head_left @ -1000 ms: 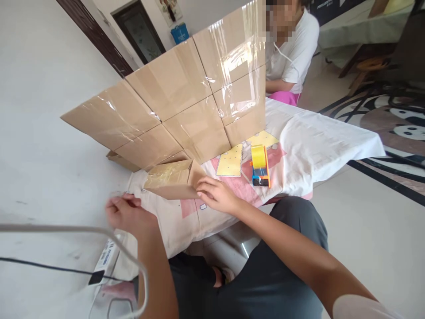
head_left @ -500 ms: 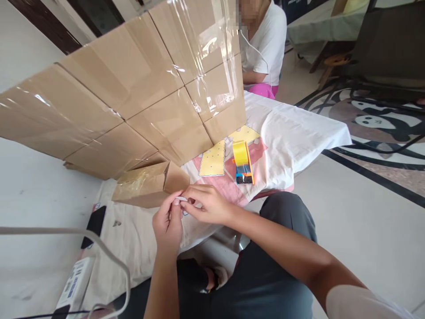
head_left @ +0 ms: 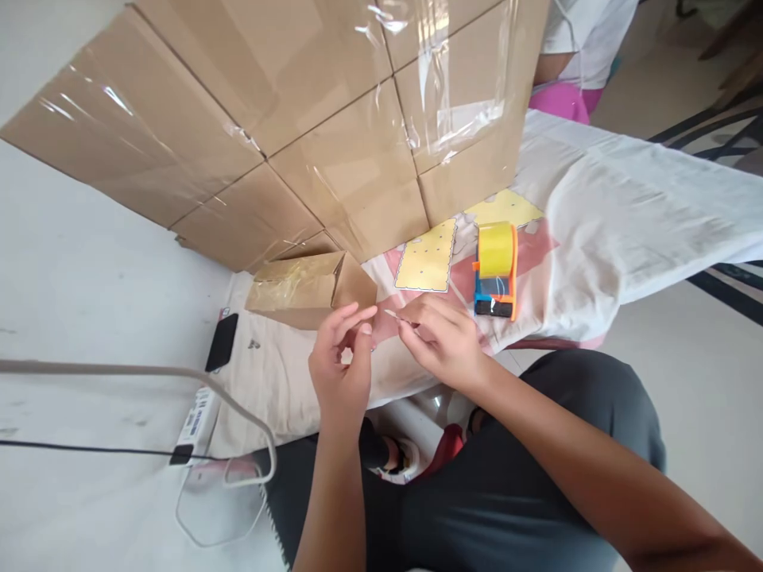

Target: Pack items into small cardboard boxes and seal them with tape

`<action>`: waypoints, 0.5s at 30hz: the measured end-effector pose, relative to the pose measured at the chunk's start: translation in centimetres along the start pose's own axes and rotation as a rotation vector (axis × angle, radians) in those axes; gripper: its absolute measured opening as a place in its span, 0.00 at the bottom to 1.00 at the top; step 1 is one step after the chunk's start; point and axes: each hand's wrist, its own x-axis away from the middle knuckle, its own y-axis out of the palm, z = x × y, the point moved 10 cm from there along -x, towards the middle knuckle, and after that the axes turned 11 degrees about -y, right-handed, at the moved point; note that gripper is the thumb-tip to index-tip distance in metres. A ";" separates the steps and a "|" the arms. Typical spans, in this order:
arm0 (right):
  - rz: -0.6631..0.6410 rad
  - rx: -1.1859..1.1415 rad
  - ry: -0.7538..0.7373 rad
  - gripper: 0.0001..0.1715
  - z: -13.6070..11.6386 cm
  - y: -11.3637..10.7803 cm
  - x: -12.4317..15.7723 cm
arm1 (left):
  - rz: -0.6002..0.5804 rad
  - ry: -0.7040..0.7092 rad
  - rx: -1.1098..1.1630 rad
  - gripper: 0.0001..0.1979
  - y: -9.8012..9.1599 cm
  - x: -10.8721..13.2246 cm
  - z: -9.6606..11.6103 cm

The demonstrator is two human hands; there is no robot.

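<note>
My right hand (head_left: 442,340) pinches a small, thin white piece (head_left: 392,314) between thumb and fingertips; what kind of thing it is, I cannot make out. Just left of it, my left hand (head_left: 342,349) is raised with thumb and fingers apart and nothing visible in it. Both hands are over the near edge of the cloth-covered table (head_left: 280,389). Behind my left hand lies a small taped cardboard box (head_left: 298,290). To the right of my right hand stands a tape dispenser (head_left: 496,270) with a yellow roll and an orange and blue frame.
A tall stack of taped cardboard boxes (head_left: 351,183) fills the back of the table. A power strip (head_left: 196,421), a black object (head_left: 222,342) and a pale cable (head_left: 179,369) are at the left by the wall. Another person (head_left: 596,48) sits beyond the stack.
My hands, earlier together around the white piece, have come apart; the piece is now in my right fingertips and my left fingers have opened. The view has tilted down and shifted left.
</note>
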 end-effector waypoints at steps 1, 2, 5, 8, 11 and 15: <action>-0.009 0.009 -0.021 0.07 -0.3 0.1 0.1 | 0.007 -0.020 0.001 0.10 0.0 0.2 0.0; -0.016 0.017 -0.037 0.08 -0.6 0.1 0.2 | 0.008 -0.040 0.007 0.08 0.0 0.4 0.0; -0.030 0.038 -0.078 0.10 -1.3 0.2 0.3 | -0.051 -0.103 0.072 0.07 0.7 0.8 -0.1; -0.034 0.033 -0.095 0.12 -1.7 0.0 0.2 | -0.137 -0.156 0.165 0.12 1.7 1.0 -0.2; -0.018 0.012 -0.086 0.14 -1.8 -0.2 0.0 | -0.157 -0.182 0.202 0.12 2.0 1.0 -0.3; 0.009 -0.021 -0.080 0.16 -1.9 -0.5 -0.3 | -0.143 -0.182 0.168 0.12 1.9 1.1 -0.3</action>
